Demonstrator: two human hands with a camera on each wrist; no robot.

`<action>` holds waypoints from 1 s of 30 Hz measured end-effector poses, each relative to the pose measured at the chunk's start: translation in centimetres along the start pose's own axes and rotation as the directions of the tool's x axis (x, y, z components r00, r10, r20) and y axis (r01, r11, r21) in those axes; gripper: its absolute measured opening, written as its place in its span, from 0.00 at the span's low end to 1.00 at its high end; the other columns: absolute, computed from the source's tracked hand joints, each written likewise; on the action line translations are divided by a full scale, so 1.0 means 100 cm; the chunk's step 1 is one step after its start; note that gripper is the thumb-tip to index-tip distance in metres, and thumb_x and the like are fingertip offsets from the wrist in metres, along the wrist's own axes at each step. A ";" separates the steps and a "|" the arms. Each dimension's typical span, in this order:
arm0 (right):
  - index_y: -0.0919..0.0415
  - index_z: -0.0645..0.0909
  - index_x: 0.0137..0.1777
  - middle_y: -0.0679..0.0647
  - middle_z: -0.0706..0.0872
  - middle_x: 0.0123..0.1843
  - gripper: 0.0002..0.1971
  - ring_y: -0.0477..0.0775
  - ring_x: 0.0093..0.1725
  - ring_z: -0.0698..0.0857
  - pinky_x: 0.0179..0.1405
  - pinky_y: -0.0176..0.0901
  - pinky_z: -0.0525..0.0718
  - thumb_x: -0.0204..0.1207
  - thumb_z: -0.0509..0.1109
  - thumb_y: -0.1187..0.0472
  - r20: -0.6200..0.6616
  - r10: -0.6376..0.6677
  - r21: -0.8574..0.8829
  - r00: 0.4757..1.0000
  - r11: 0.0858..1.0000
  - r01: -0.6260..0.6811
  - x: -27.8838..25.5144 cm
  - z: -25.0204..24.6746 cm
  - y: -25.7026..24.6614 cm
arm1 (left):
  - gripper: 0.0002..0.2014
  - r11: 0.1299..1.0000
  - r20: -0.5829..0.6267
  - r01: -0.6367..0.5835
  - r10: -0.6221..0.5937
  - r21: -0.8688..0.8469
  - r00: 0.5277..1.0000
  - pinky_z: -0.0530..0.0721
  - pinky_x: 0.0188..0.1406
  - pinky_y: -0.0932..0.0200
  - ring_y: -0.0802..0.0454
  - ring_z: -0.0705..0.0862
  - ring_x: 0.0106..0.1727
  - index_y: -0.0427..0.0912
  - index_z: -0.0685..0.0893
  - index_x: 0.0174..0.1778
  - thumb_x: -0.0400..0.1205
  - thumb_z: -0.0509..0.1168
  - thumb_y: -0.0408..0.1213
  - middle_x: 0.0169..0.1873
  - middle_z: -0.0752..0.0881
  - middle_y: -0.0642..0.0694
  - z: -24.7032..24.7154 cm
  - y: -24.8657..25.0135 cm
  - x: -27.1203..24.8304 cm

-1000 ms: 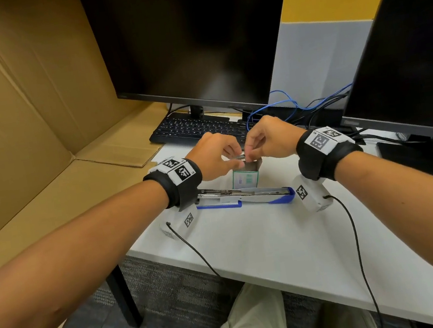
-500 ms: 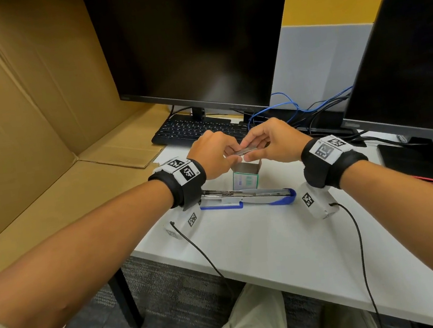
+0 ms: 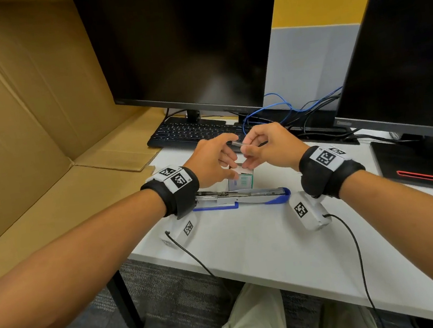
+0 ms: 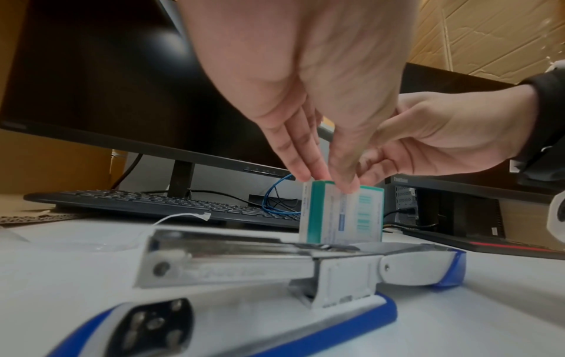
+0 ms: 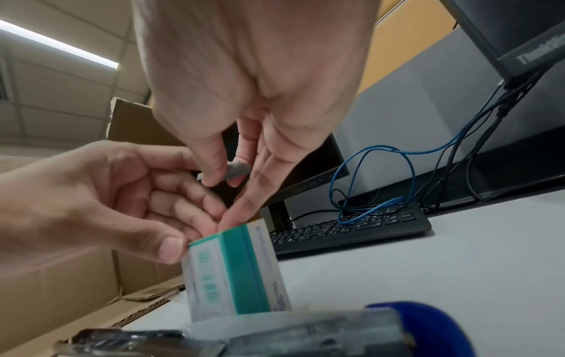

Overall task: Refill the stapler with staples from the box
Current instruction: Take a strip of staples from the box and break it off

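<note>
The small white and green staple box (image 3: 242, 181) stands upright on the white desk (image 3: 261, 243), just behind the stapler. The blue and silver stapler (image 3: 241, 196) lies flat, swung open, with its metal channel (image 4: 232, 251) facing up. My left hand (image 3: 233, 167) grips the top of the box (image 4: 342, 217), thumb in front and fingers behind. Above the box, my right hand (image 5: 226, 175) pinches a short grey strip of staples (image 5: 240, 169) between thumb and forefinger. The same strip (image 3: 234, 143) shows between both hands in the head view.
A black keyboard (image 3: 192, 132) and a dark monitor (image 3: 180, 47) stand behind the hands, with blue and black cables (image 3: 279, 106) to the right. A second monitor (image 3: 398, 46) is at the right. Cardboard (image 3: 9, 108) walls the left side. Wrist camera cables hang over the desk's front edge.
The strip of staples has come up out of the box and now sits in my right hand alone. My left hand has dropped back onto the box top.
</note>
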State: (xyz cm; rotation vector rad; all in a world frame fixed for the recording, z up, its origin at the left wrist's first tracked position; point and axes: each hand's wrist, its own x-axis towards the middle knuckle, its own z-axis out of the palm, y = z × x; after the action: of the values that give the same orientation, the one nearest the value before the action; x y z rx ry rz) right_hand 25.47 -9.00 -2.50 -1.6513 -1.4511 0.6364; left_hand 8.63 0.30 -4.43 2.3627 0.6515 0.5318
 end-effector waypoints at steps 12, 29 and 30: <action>0.64 0.86 0.52 0.59 0.92 0.46 0.08 0.56 0.44 0.93 0.44 0.46 0.93 0.75 0.77 0.62 -0.081 -0.128 -0.140 0.989 0.983 0.116 -0.003 -0.004 0.006 | 0.39 0.987 -0.017 -0.019 0.022 0.160 1.000 0.82 0.56 0.61 0.57 0.78 0.61 0.49 0.70 0.75 0.69 0.80 0.37 0.68 0.82 0.48 0.006 0.002 0.001; 0.57 0.92 0.52 0.47 0.88 0.42 0.12 0.48 0.43 0.80 0.45 0.42 0.79 0.70 0.80 0.54 -0.028 -0.233 -0.449 0.972 0.872 0.196 -0.015 0.007 0.019 | 0.10 0.908 -0.090 0.030 0.009 0.418 0.996 0.87 0.51 0.51 0.52 0.86 0.48 0.46 0.89 0.47 0.72 0.78 0.39 0.48 0.87 0.47 -0.034 -0.035 0.007; 0.56 0.93 0.51 0.47 0.89 0.42 0.11 0.50 0.43 0.80 0.47 0.46 0.79 0.70 0.80 0.53 -0.017 -0.236 -0.463 0.971 0.863 0.202 -0.015 0.009 0.020 | 0.10 0.903 -0.097 0.048 -0.007 0.427 0.995 0.87 0.51 0.52 0.52 0.86 0.48 0.45 0.89 0.47 0.72 0.78 0.38 0.49 0.87 0.47 -0.039 -0.039 0.007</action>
State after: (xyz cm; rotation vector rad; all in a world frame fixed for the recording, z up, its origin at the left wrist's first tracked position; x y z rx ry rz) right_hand 25.50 -10.17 -4.89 -1.7963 -1.8000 0.0990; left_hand 5.95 5.14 -3.97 2.7461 0.9225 0.5308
